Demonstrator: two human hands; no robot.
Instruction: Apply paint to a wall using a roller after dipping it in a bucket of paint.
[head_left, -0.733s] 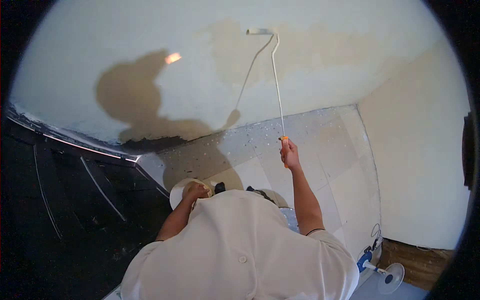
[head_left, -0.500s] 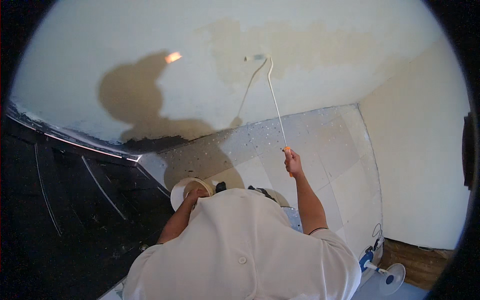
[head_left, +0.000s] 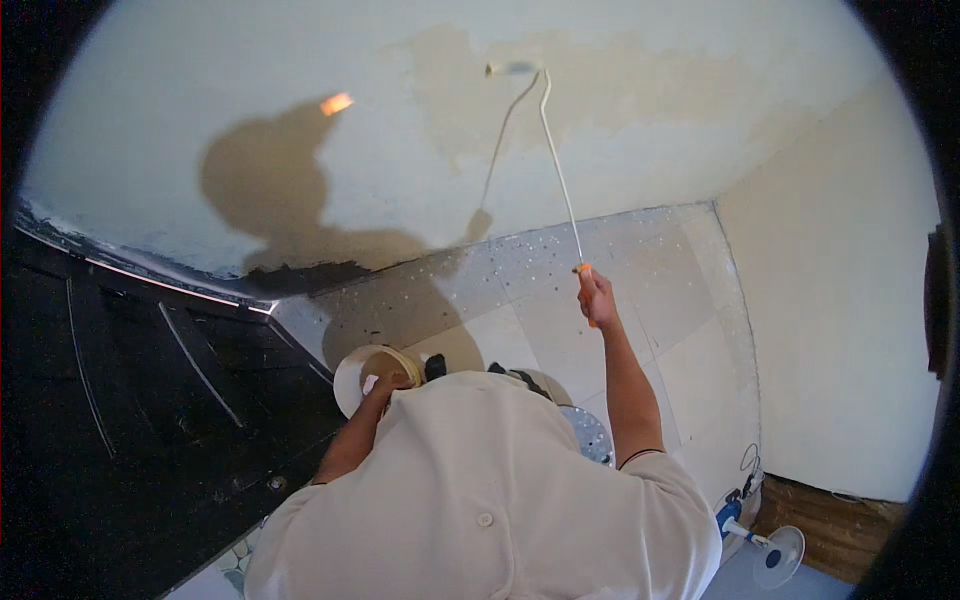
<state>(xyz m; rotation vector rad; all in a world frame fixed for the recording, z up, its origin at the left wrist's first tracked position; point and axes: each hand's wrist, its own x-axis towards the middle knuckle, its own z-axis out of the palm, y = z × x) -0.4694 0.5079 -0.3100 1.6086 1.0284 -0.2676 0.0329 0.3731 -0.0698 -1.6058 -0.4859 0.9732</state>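
Observation:
My right hand (head_left: 596, 296) is wrapped round the orange handle of a long-framed paint roller (head_left: 561, 165). Its roller sleeve (head_left: 514, 69) lies against the pale wall (head_left: 400, 190), on the edge of a darker beige, wet-looking patch (head_left: 640, 90). Low on the left, my left hand (head_left: 397, 383) grips the rim of a white bucket (head_left: 351, 372), fingers partly hidden. Something small and white shows by that hand inside the bucket. My shadow and the roller's shadow fall on the wall.
A dark panelled door (head_left: 150, 370) stands at the left. Light floor tiles (head_left: 590, 345) carry many paint specks along the wall. A speckled round lid or stool top (head_left: 588, 434) sits beside me. At the lower right stands a blue and white fan-like object (head_left: 778, 557).
My right hand has pushed forward, and the roller sleeve has moved up the wall into the beige patch. The bucket and my left hand have shifted slightly left in view.

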